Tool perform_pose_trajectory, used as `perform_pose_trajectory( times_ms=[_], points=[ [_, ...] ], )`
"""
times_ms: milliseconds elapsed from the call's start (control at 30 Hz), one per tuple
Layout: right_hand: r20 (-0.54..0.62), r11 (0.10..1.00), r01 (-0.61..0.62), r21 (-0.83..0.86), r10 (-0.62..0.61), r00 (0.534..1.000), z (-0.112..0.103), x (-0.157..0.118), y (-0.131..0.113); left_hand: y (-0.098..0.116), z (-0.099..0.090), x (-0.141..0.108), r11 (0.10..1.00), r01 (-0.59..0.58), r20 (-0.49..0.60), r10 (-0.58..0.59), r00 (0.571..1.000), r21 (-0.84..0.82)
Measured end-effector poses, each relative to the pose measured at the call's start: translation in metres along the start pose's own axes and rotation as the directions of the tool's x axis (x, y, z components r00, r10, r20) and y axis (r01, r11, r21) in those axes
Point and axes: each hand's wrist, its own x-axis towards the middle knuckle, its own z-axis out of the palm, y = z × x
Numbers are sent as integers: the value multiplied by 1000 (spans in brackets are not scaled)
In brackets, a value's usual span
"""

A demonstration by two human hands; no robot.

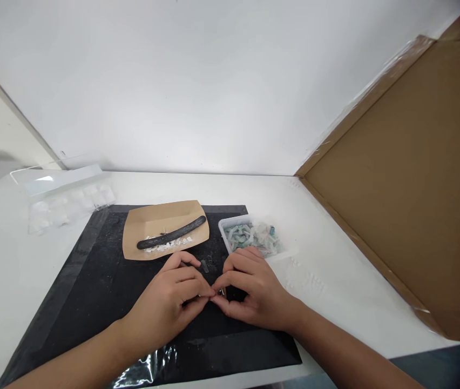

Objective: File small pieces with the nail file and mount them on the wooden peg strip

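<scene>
Over the black mat (104, 302), my left hand (179, 292) and my right hand (250, 286) meet at their fingertips. Both are closed in a pinch around something tiny, mostly hidden by the fingers; a small shiny bit shows beside the right fingertips. Just beyond the left hand is a brown paper tray (161, 213) with small white pieces (167, 246) in it and a curved black strip (171, 236) lying across. A small clear piece (204, 266) rests on the mat between the hands and the tray. Past my right hand stands a white plastic tub (227, 221) of crumpled greenish and whitish scraps (254, 236).
At the left back of the white table (351, 302) lies a clear plastic compartment box (68, 200) with its lid up and whitish contents. A large brown cardboard panel (408, 178) borders the right side. Behind rises a white wall (197, 86).
</scene>
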Motion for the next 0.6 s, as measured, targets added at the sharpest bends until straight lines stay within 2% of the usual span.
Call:
perform_pose_trajectory(
  times_ms=[600],
  points=[
    [20,999,-35,37,34,999,0,-1,-1,-1,0,-2,999,33,15,-33,999,8]
  ],
)
